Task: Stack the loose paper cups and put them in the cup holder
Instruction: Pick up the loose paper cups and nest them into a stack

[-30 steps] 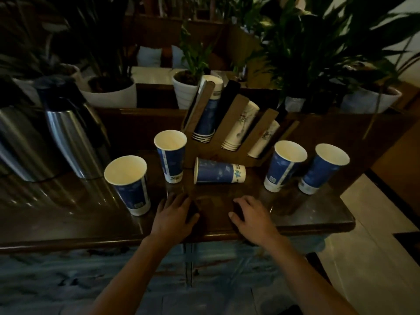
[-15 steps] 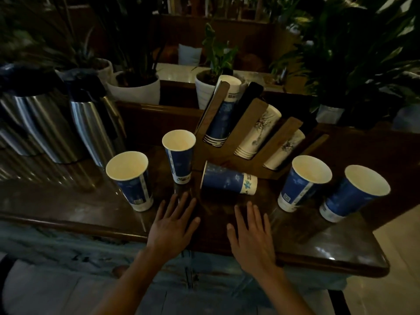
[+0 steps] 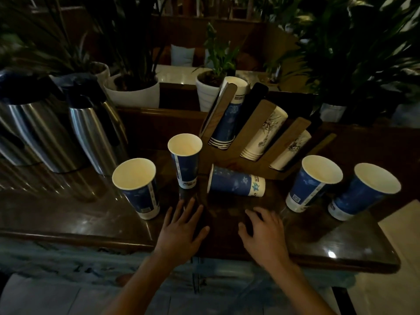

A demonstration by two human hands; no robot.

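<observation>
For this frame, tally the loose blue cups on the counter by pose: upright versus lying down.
Upright cups: 4
Cup lying on its side: 1
Total: 5

We list: table [image 3: 75, 214], dark wood, glossy, mirror-like along its front edge. Paper cups [image 3: 234, 181], matt blue print, plain cream inside. Cup holder [image 3: 250, 123], brown wood, matt, smooth. Jugs [image 3: 91, 133] at the left edge, shiny steel, black tops. Pots [image 3: 136, 95], white, smooth.
</observation>
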